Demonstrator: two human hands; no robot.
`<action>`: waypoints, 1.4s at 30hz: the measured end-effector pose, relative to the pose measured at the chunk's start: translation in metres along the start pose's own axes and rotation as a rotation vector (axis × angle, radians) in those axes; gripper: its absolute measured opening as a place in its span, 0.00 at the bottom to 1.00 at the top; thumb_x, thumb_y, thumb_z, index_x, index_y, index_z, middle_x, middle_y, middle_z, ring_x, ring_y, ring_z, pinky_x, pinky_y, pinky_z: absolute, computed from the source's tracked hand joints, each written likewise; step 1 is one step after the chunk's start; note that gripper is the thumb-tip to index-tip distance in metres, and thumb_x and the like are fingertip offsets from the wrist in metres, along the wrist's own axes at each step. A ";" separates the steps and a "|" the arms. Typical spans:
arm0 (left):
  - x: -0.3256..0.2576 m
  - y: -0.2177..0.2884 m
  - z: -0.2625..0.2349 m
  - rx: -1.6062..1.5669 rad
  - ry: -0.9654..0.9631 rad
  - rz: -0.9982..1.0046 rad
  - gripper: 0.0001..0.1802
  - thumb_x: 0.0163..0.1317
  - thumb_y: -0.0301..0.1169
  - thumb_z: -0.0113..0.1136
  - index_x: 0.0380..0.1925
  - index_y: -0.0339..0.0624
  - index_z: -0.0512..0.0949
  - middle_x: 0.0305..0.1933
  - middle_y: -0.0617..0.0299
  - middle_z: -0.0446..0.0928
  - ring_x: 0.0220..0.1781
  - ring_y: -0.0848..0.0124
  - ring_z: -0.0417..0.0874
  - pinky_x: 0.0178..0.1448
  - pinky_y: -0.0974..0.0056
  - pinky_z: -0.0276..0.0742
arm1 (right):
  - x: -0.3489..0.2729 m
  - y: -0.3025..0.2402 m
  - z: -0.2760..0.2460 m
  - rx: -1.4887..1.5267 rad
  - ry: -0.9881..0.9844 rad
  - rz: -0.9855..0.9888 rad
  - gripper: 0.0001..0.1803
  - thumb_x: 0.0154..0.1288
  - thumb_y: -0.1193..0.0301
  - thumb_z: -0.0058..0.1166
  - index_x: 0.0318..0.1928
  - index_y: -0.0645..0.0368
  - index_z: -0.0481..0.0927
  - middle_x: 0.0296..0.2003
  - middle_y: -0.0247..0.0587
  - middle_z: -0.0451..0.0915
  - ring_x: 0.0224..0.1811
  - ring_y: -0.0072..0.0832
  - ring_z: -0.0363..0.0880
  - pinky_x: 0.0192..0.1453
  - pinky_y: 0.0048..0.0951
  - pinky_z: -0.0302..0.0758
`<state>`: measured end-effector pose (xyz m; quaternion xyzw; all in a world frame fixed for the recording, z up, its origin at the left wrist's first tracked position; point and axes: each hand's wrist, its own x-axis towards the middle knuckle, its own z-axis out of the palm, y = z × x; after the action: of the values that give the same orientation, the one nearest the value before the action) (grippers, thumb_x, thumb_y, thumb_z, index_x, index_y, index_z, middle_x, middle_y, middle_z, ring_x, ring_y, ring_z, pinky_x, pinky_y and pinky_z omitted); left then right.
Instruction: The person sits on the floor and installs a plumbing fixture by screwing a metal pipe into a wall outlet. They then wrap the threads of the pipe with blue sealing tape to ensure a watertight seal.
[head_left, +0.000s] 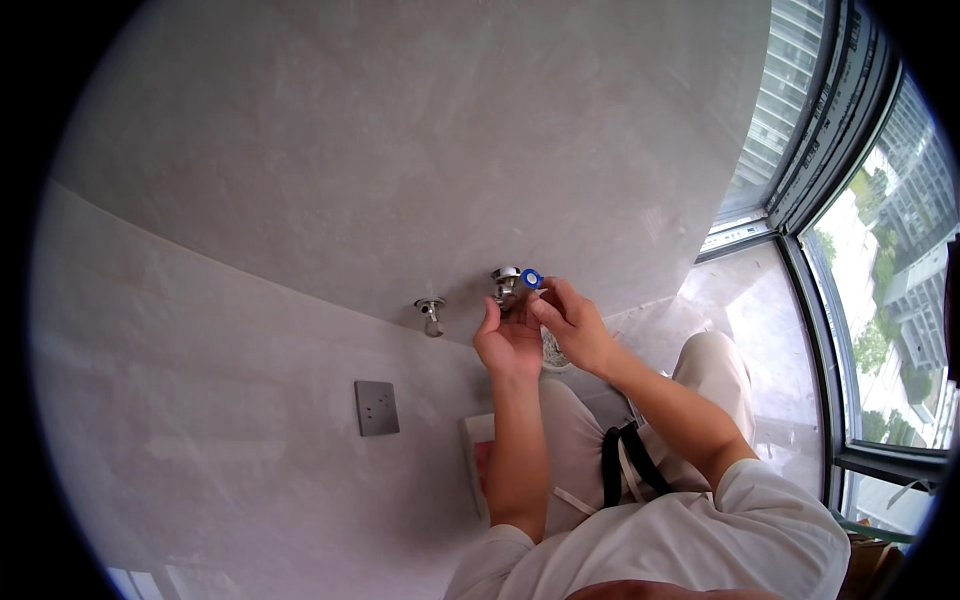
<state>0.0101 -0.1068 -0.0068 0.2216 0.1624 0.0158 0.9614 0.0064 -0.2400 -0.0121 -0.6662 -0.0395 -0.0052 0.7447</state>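
Observation:
A chrome angle valve [504, 289] with a round wall flange and a blue-ringed handle [532, 279] juts from the grey wall. Palm up beneath it, my left hand [510, 345] curls round the valve's lower body, thumb on the left side and fingertips partly hidden. From the right, my right hand [572, 322] is closed, with the index finger and thumb at the handle's edge. Whether a small part is also between those fingers cannot be seen. A second chrome fitting [431, 316] sticks out of the wall to the left, apart from both hands.
Left of my left forearm, a dark grey socket plate [376, 408] is set in the wall. A round container [554, 352] with pale contents lies below my hands. Beside my leg is a pale box with red [480, 455]. Black-framed windows [826, 330] run along the right.

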 end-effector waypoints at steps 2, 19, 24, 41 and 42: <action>0.004 0.000 -0.009 0.237 0.027 0.072 0.22 0.83 0.43 0.51 0.59 0.33 0.74 0.59 0.52 0.81 0.55 0.60 0.85 0.63 0.51 0.82 | 0.003 -0.003 0.008 -0.095 0.007 -0.114 0.12 0.77 0.72 0.61 0.54 0.65 0.80 0.43 0.47 0.85 0.44 0.40 0.86 0.48 0.38 0.81; -0.007 -0.012 0.030 0.627 0.181 0.418 0.16 0.73 0.35 0.68 0.50 0.37 0.74 0.50 0.58 0.82 0.45 0.68 0.88 0.43 0.62 0.89 | 0.012 0.000 0.004 -0.393 -0.026 -0.609 0.18 0.64 0.84 0.59 0.54 0.61 0.85 0.53 0.45 0.83 0.56 0.50 0.78 0.57 0.44 0.79; 0.006 -0.006 0.014 0.361 0.164 0.281 0.15 0.73 0.38 0.62 0.49 0.37 0.75 0.48 0.50 0.83 0.45 0.58 0.88 0.47 0.56 0.91 | -0.008 -0.002 -0.003 -0.399 0.172 -0.545 0.20 0.68 0.82 0.62 0.60 0.64 0.80 0.53 0.46 0.83 0.54 0.42 0.81 0.58 0.39 0.80; -0.075 -0.013 0.003 0.207 0.020 0.035 0.18 0.73 0.41 0.49 0.49 0.37 0.77 0.41 0.51 0.84 0.42 0.54 0.87 0.44 0.52 0.85 | -0.065 -0.008 -0.049 -0.005 0.008 -0.071 0.16 0.79 0.73 0.60 0.60 0.66 0.79 0.48 0.43 0.85 0.50 0.29 0.84 0.60 0.32 0.79; -0.083 -0.012 0.002 0.194 -0.003 0.009 0.19 0.73 0.41 0.47 0.50 0.37 0.78 0.40 0.51 0.84 0.40 0.54 0.86 0.41 0.53 0.83 | -0.069 -0.013 -0.054 0.001 -0.034 -0.061 0.15 0.79 0.73 0.59 0.61 0.66 0.79 0.49 0.42 0.84 0.51 0.28 0.83 0.59 0.30 0.78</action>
<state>-0.0685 -0.1267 0.0151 0.3147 0.1607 0.0040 0.9355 -0.0605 -0.2980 -0.0094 -0.6644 -0.0725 -0.0165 0.7437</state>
